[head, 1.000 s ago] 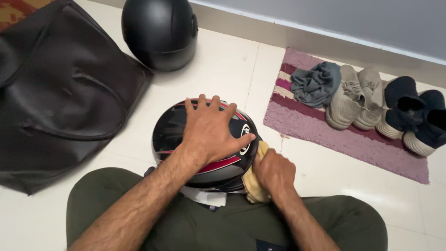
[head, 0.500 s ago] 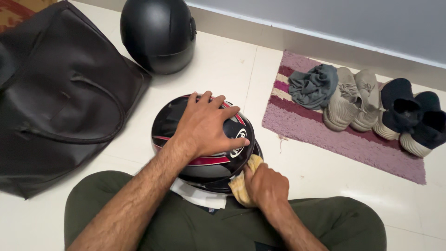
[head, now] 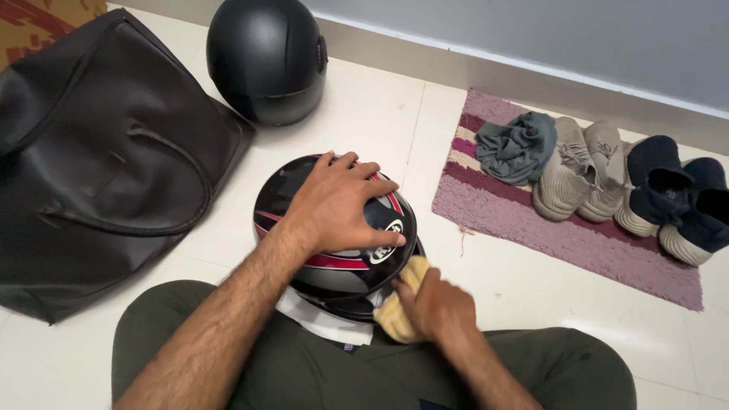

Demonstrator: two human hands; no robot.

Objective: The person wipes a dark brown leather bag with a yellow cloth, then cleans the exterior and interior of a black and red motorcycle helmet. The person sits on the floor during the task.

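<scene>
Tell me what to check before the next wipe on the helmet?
1. Left hand flat on the helmet, steadying it: ok.
2. Right hand gripping the yellow cloth: ok.
3. Cloth touching the helmet's lower right side: ok.
4. Helmet resting against the lap, not rolling: ok.
5. Floor around the helmet free of the bag, the plain black helmet and the shoes: ok.
6. Whether the wiped patch is clean: cannot tell, the hands hide it.
</scene>
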